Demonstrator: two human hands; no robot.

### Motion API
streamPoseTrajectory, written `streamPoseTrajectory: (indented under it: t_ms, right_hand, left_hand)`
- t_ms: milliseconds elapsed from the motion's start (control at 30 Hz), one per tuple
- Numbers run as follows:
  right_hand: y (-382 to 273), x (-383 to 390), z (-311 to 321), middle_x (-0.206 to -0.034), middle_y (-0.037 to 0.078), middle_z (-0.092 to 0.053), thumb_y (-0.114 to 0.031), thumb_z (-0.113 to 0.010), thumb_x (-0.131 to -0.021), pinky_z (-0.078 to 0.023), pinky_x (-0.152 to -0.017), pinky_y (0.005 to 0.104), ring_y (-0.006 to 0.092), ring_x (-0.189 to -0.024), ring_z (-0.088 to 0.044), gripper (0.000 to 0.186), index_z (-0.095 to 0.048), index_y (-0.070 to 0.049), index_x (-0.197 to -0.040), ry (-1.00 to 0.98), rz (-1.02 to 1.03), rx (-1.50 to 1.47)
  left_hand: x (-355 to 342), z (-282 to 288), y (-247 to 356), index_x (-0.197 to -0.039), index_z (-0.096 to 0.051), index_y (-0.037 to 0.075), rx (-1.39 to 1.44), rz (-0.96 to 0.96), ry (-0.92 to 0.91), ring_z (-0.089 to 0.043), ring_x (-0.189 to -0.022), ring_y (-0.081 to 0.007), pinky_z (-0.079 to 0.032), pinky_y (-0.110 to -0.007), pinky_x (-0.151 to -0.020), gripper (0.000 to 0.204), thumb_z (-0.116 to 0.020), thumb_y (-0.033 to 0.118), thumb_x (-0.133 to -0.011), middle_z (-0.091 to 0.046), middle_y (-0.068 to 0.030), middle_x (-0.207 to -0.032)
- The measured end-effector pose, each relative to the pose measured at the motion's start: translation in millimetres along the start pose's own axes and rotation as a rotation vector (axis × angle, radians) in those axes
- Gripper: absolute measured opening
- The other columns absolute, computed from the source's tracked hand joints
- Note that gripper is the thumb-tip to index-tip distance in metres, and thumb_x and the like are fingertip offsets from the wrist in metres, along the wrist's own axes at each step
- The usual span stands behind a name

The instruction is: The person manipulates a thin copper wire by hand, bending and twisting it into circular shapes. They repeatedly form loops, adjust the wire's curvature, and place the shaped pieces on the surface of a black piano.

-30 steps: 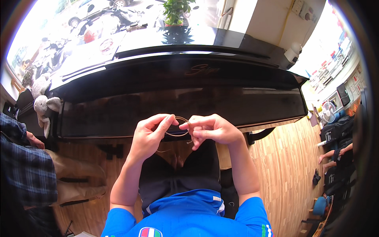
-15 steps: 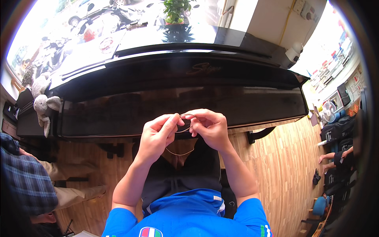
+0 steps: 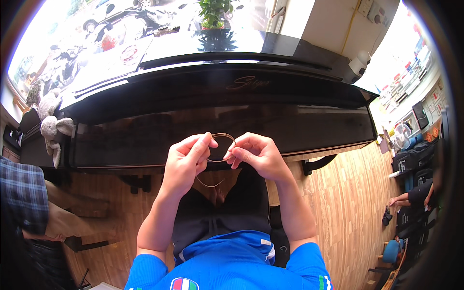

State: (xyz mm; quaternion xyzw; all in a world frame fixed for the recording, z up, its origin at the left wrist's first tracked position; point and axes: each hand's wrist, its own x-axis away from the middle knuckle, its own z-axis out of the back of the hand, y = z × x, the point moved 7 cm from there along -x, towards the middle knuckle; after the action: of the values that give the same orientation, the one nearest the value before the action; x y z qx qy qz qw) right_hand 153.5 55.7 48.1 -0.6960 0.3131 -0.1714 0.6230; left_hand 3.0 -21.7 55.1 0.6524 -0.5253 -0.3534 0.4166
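Observation:
A thin, brass-coloured wire coil (image 3: 223, 134) is bent into a ring between my two hands, in front of a closed black piano (image 3: 212, 116). My left hand (image 3: 182, 157) pinches the ring's left side between thumb and fingers. On its right side, my right hand (image 3: 258, 153) grips the same coil with thumb and fingertips. A loose tail of the wire hangs below my left hand and curves above my lap. Parts of the ring are covered by my fingers.
A grey plush toy (image 3: 50, 126) hangs at the piano's left end. A potted plant (image 3: 212, 15) and a white device (image 3: 359, 64) stand on top. A person in a plaid shirt (image 3: 21, 195) is at my left; another sits far right near black bags (image 3: 411, 162) and a fan (image 3: 402, 137).
My hands have spread slightly apart, and the coil now shows as a wider, rounder ring. The hanging tail has shifted left. The person at left has moved further left.

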Motion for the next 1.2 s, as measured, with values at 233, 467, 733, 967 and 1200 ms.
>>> streamPoseTrajectory:
  t_ms: [233,467,733,967,1200]
  right_hand:
    - [0.1,0.1,1.6,-0.082,0.008,-0.069,-0.010,-0.067,-0.095,-0.056,-0.070,0.0274,0.0128,-0.075,-0.067,0.013,-0.067,0.003,-0.098,0.036,0.070,0.147]
    - [-0.3,1.9,1.4,-0.083,0.009,-0.069,-0.011,-0.067,-0.094,-0.058,-0.071,0.0278,0.0143,-0.077,-0.068,0.020,-0.066,0.005,-0.106,0.063,-0.146,-0.015]
    - [-4.8,10.3,-3.6,-0.095,0.015,-0.072,-0.002,-0.071,-0.088,-0.061,-0.084,0.0342,0.0225,-0.088,-0.073,0.030,-0.066,0.005,-0.117,-0.049,-0.140,-0.163]
    - [0.9,14.8,2.6,-0.095,0.013,-0.074,0.004,-0.076,-0.082,-0.061,-0.080,0.0306,0.0209,-0.086,-0.073,0.023,-0.071,0.003,-0.105,0.074,0.122,-0.029]
    - [-25.9,18.4,2.8,-0.081,0.006,-0.069,0.001,-0.075,-0.084,-0.058,-0.068,0.0244,0.0099,-0.076,-0.068,0.008,-0.072,-0.001,-0.091,0.282,0.550,0.621]
  left_hand:
    - [5.1,1.1,3.2,-0.097,-0.069,-0.002,-0.216,-0.122,0.074,-0.031,-0.049,0.0003,-0.022,-0.019,-0.044,0.024,-0.057,0.019,-0.102,-0.042,0.0070,-0.061]
    - [6.8,-0.6,6.1,-0.100,-0.072,0.000,-0.403,-0.261,0.061,-0.040,-0.052,0.0000,-0.028,-0.019,-0.046,0.018,-0.061,0.015,-0.100,-0.055,0.0053,-0.066]
    - [11.5,-5.1,14.4,-0.099,-0.072,0.000,-0.472,-0.487,0.119,-0.041,-0.054,-0.0001,-0.029,-0.019,-0.048,0.016,-0.061,0.012,-0.099,-0.058,0.0041,-0.068]
    - [9.1,-4.5,-4.6,-0.104,-0.070,-0.001,-0.205,-0.252,0.061,-0.035,-0.051,0.0013,-0.023,-0.020,-0.045,0.021,-0.058,0.017,-0.102,-0.046,0.0079,-0.061]
    - [6.4,-11.6,-17.5,-0.100,-0.065,0.000,0.042,-0.044,-0.016,-0.031,-0.049,-0.0011,-0.024,-0.019,-0.045,0.024,-0.052,0.019,-0.104,-0.044,0.0056,-0.063]
